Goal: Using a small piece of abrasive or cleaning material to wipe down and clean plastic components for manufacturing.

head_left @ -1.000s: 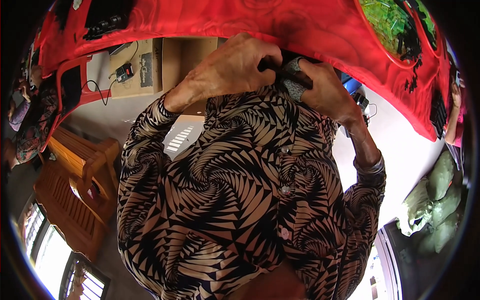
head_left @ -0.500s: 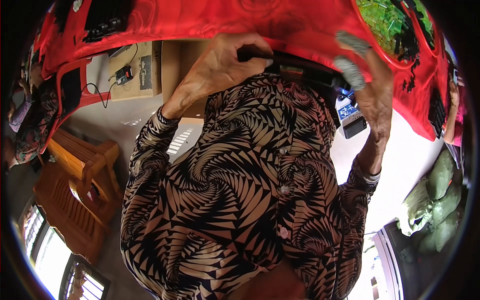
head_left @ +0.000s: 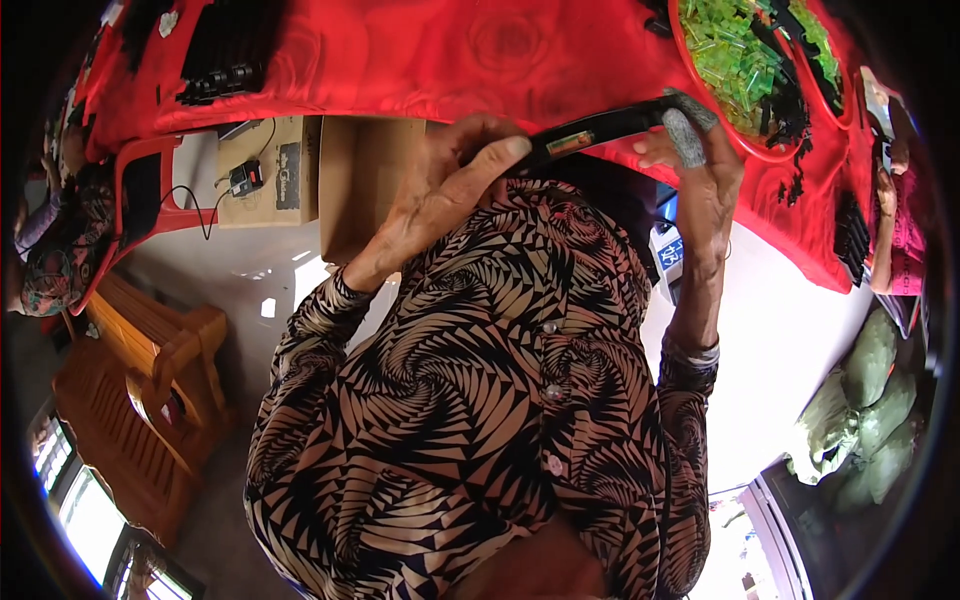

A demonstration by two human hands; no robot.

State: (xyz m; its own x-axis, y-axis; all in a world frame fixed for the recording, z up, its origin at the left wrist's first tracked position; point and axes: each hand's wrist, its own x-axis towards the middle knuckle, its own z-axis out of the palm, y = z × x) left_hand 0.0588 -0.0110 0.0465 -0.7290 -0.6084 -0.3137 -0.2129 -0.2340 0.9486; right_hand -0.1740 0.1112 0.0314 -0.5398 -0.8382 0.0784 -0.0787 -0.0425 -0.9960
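While both hands hold it at the edge of the red-covered table [head_left: 450, 60], a long black strip [head_left: 600, 128] with a small green and orange patch runs between them, just above the patterned shirt [head_left: 480, 400]. With fingers curled, the left hand [head_left: 445, 190] grips the strip's left end, thumb laid along it, and the right hand [head_left: 700, 170], wearing grey fingertip covers, pinches the right end. A red tub of green plastic bits [head_left: 740, 60] stands just beyond the right hand, and a cardboard box [head_left: 360, 180] sits on the floor near the left.
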